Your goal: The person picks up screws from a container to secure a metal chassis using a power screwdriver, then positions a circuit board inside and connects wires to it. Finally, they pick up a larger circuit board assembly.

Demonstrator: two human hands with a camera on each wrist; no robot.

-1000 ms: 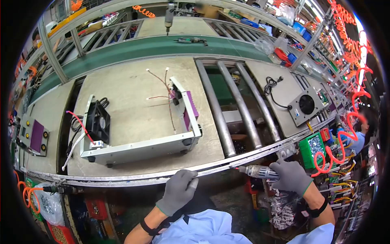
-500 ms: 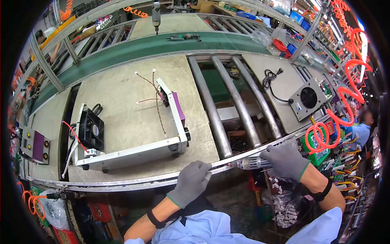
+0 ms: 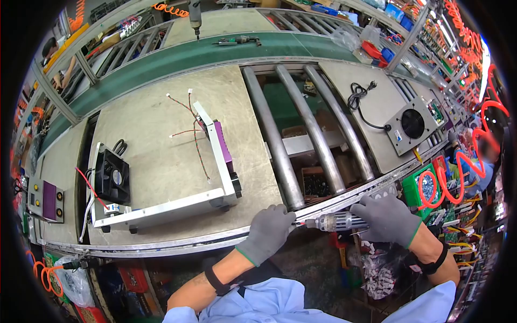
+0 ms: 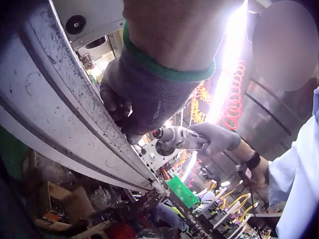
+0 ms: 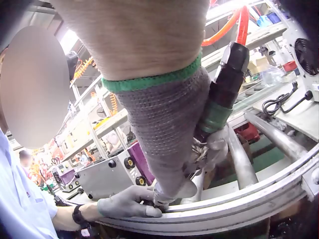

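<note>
My gloved right hand (image 3: 390,219) grips a pneumatic screwdriver (image 3: 339,222) lying nearly level over the rail, its bit pointing left. Bent fingers of my gloved left hand (image 3: 271,232) are right at the bit's tip, beside the conveyor's front rail; I cannot tell whether they pinch something small. In the right wrist view the screwdriver's dark and green rear end (image 5: 222,94) rises to a red hose. Left of the hands stands an open metal chassis (image 3: 167,211) on a board, with a black fan (image 3: 113,176), a purple panel (image 3: 223,142) and loose wires inside.
Bare steel rollers (image 3: 309,129) lie right of the chassis's board (image 3: 247,113). Farther right is a fan unit (image 3: 412,125) with a black power cord. A green bin (image 3: 423,189) of small parts and a coiled red hose (image 3: 474,172) are beside my right hand. Another screwdriver (image 3: 195,19) hangs at the back.
My left hand has moved right along the rail to the screwdriver's tip. The right hand keeps its grip on the screwdriver. The chassis appears farther left as the head view shifts.
</note>
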